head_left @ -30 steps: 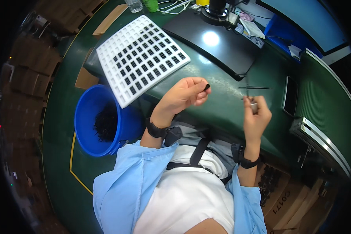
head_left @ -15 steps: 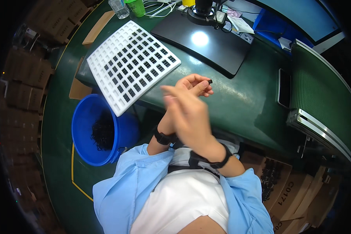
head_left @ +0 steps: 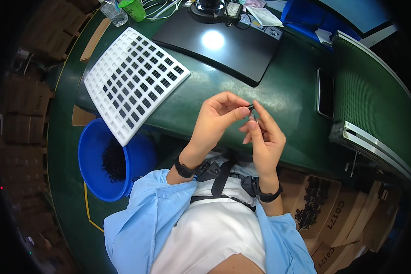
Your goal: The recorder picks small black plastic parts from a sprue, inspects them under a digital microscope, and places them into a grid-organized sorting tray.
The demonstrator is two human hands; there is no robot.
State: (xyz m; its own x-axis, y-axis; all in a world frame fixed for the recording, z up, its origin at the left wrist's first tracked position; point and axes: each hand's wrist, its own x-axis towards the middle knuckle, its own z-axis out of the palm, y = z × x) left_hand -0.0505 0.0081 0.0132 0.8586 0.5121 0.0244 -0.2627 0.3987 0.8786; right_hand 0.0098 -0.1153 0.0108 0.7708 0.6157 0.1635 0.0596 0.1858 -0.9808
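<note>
Nearest the camera: light blue sleeves and a dark wristband on each wrist. Both hands meet above the near edge of the green table point(head_left: 287, 91).

Left hand point(head_left: 217, 119): fingers curled, thumb and index pinched shut on a small black part point(head_left: 250, 108) at the fingertips.

Right hand point(head_left: 264, 137): fingers mostly extended and close together, index tip touching the same small black part from the other side. Can't tell whether it actually grips it or only touches.

Left of the person, below table level: blue bucket point(head_left: 106, 160) with a heap of dark parts inside.

Further out on the table: white grid tray point(head_left: 133, 81), tilted, near corner over the bucket, many cells holding dark parts. Beyond it, black flat base plate point(head_left: 228, 45) with a bright light reflection. Right side: green conveyor belt point(head_left: 374, 100), dark phone point(head_left: 325, 93) lying just beside it.
</note>
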